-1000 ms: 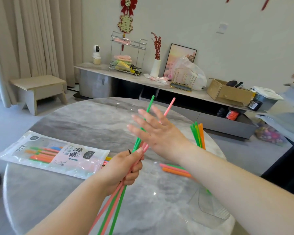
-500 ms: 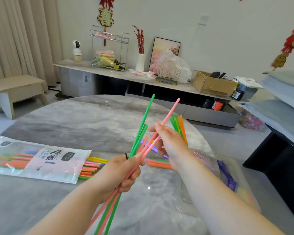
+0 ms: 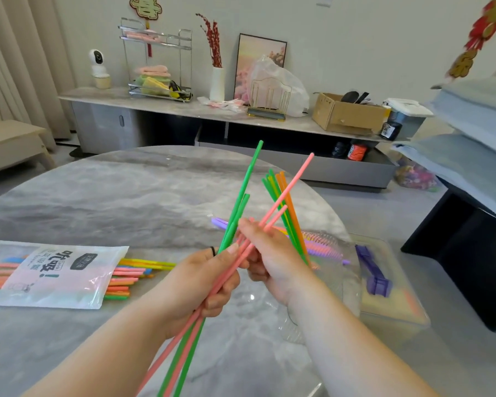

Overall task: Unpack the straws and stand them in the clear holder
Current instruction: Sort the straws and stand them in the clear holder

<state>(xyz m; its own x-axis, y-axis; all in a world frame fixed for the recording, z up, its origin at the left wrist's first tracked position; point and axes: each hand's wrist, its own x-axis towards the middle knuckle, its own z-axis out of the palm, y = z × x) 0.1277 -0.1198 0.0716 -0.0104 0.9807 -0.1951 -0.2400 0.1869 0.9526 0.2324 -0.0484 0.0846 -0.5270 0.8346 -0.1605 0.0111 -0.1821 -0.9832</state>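
Left hand [image 3: 201,285]: grip closed round a bundle of green and pink straws [image 3: 241,204], held slanting above the bench [image 3: 126,196], tips fanned up and away. Right hand [image 3: 272,253]: grip pinched on a pink straw from the bundle, just above the left fist. Clear holder [image 3: 295,325] stands under the right forearm, green and orange straws [image 3: 295,219] already upright in it. Opened packet [image 3: 55,273] lies flat at left, more straws [image 3: 132,276] poking from its mouth.
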